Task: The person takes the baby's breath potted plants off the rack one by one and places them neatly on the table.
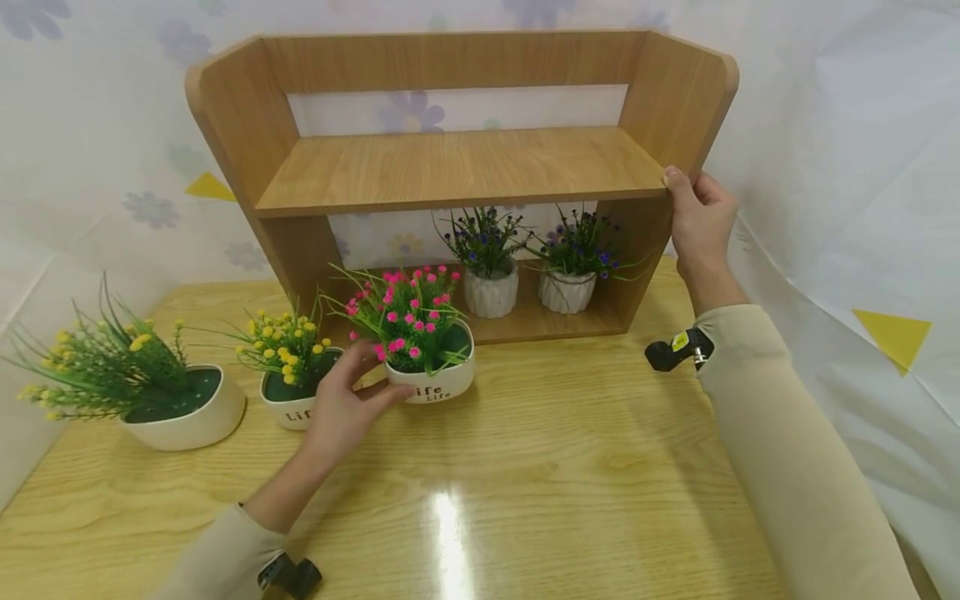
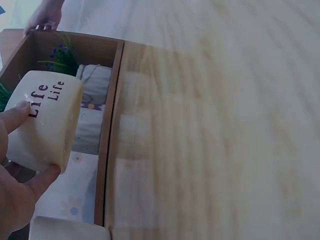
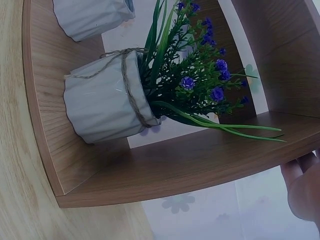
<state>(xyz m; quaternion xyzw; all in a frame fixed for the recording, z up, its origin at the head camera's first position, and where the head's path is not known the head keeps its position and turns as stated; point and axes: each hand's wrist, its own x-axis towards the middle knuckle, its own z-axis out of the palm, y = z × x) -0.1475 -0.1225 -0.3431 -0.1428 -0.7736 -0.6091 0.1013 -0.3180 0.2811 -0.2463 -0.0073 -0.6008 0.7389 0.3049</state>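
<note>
My left hand [image 1: 348, 408] grips a white oval flowerpot [image 1: 442, 387] lettered "Life", its thumb on the front. Pink artificial flowers [image 1: 412, 315] fill that pot, which is before the shelf's lower opening. The left wrist view shows the same flowerpot [image 2: 47, 120] between thumb and fingers. My right hand [image 1: 703, 221] holds the right side panel of the wooden shelf [image 1: 465, 167], thumb at the end of the middle board. On the lower board stand two ribbed white pots, the left one [image 1: 491, 292] and the right one [image 1: 567, 292], both with purple flowers.
Left of my left hand, a white pot with yellow flowers [image 1: 288, 342] sits on the wood-grain table [image 1: 570, 467]. Farther left stands another white pot [image 1: 191, 425] with yellow flowers. A flower-patterned cloth [image 1: 150, 158] hangs behind the shelf.
</note>
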